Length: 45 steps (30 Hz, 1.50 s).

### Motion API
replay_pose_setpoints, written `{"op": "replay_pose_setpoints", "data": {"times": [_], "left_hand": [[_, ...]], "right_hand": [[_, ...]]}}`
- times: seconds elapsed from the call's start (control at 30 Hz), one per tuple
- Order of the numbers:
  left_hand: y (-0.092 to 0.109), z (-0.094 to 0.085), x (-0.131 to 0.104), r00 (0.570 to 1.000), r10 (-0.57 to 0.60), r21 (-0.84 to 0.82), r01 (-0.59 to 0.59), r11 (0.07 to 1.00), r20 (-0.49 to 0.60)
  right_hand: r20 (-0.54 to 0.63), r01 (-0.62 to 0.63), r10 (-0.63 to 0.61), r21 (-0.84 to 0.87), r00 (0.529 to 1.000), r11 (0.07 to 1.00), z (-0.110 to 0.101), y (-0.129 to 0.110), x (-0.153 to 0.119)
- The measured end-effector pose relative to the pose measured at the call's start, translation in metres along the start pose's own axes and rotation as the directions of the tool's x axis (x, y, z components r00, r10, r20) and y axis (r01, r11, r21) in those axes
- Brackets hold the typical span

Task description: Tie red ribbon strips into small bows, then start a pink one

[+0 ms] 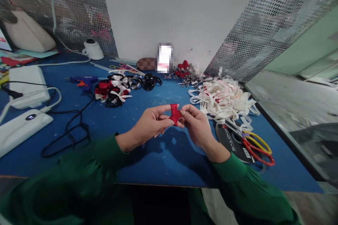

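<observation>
Between both hands, above the middle of the blue table, is a small red ribbon bow (174, 114). My left hand (151, 121) pinches it from the left, thumb at its lower end and a finger at its upper end. From the right, my right hand (196, 123) has thumb and fingertips closed on the bow's right side. Finished-looking red, white and black bow hair ties (112, 89) lie in a heap beyond my left hand. Past my right hand spreads a tangled pile of white ribbon pieces (224, 98).
A blue glue gun (83, 81) lies at the left with its black cord. White power banks (25, 130) sit nearer. Scissors (258, 147) with red and yellow handles rest on a black card (232, 144) at right. A lit phone (164, 58) leans against a white board (171, 14).
</observation>
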<state>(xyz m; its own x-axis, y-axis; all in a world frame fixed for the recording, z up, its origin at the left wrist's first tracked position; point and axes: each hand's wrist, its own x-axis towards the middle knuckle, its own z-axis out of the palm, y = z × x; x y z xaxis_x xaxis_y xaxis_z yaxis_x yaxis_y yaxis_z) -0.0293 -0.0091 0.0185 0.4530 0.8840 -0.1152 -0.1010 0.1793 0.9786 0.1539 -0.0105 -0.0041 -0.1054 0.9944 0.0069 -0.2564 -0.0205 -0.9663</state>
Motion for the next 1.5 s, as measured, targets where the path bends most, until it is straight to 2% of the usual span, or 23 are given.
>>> {"op": "replay_pose_setpoints", "data": {"times": [0.1, 0.17, 0.27, 0.3, 0.33, 0.47, 0.5, 0.57, 0.67, 0.77, 0.87, 1.1, 1.2, 1.3, 1.4, 1.5], "left_hand": [[0.002, -0.001, 0.0, 1.0, 0.003, -0.007, -0.003, 1.0, -0.019], [0.004, -0.002, 0.0, 1.0, 0.004, -0.019, -0.005, 1.0, -0.02], [0.007, -0.003, 0.0, 1.0, 0.005, -0.025, -0.006, 1.0, -0.028], [0.007, -0.003, 0.001, 0.999, 0.007, -0.024, -0.007, 1.0, -0.031], [0.007, -0.003, 0.001, 0.999, 0.008, -0.018, -0.009, 1.0, -0.034], [0.003, -0.002, 0.002, 0.997, 0.034, 0.054, -0.03, 0.998, -0.065], [0.002, -0.002, 0.003, 0.996, 0.048, 0.082, -0.042, 0.996, -0.074], [-0.001, -0.002, 0.003, 0.992, 0.092, 0.148, -0.079, 0.986, -0.082], [-0.003, -0.003, 0.004, 0.979, 0.177, 0.256, -0.147, 0.956, -0.097], [-0.005, -0.002, 0.004, 0.972, 0.213, 0.309, -0.173, 0.935, -0.1], [-0.007, -0.001, 0.005, 0.972, 0.22, 0.336, -0.179, 0.925, -0.088], [-0.02, 0.002, 0.006, 0.965, 0.25, 0.41, -0.196, 0.891, -0.083], [-0.024, 0.003, 0.006, 0.952, 0.298, 0.454, -0.235, 0.859, -0.071], [-0.024, 0.003, 0.006, 0.944, 0.327, 0.478, -0.269, 0.836, -0.041], [-0.022, 0.001, 0.006, 0.941, 0.339, 0.493, -0.283, 0.823, -0.025], [-0.022, 0.001, 0.005, 0.935, 0.354, 0.55, -0.289, 0.783, -0.014]], "right_hand": [[0.072, -0.003, 0.012, -0.122, 0.997, 0.992, -0.003, -0.001, 0.002], [0.133, 0.05, -0.008, -0.316, 0.991, 0.947, -0.006, -0.004, 0.003], [0.189, 0.281, -0.207, -0.615, 0.96, 0.737, -0.008, -0.008, 0.002], [0.192, 0.329, -0.273, -0.657, 0.943, 0.678, -0.008, -0.009, 0.001], [0.182, 0.345, -0.304, -0.661, 0.935, 0.666, -0.008, -0.009, 0.001], [0.138, 0.211, -0.164, -0.486, 0.977, 0.848, -0.009, -0.008, 0.002], [0.135, 0.199, -0.152, -0.476, 0.979, 0.857, -0.009, -0.008, 0.002], [0.122, 0.237, -0.204, -0.53, 0.971, 0.814, -0.01, -0.008, 0.002], [0.126, 0.367, -0.372, -0.615, 0.919, 0.698, -0.009, -0.011, -0.002], [0.165, 0.508, -0.544, -0.641, 0.823, 0.575, -0.004, -0.015, -0.008], [0.214, 0.586, -0.611, -0.628, 0.762, 0.512, 0.0, -0.017, -0.014], [0.273, 0.6, -0.59, -0.644, 0.76, 0.475, 0.008, -0.008, -0.016], [0.329, 0.601, -0.555, -0.676, 0.764, 0.426, 0.009, -0.003, -0.015], [0.376, 0.57, -0.484, -0.742, 0.79, 0.354, 0.008, -0.005, -0.018], [0.46, 0.562, -0.392, -0.802, 0.797, 0.201, 0.009, -0.012, -0.021], [0.542, 0.555, -0.284, -0.831, 0.791, -0.042, 0.012, -0.017, -0.022]]}}
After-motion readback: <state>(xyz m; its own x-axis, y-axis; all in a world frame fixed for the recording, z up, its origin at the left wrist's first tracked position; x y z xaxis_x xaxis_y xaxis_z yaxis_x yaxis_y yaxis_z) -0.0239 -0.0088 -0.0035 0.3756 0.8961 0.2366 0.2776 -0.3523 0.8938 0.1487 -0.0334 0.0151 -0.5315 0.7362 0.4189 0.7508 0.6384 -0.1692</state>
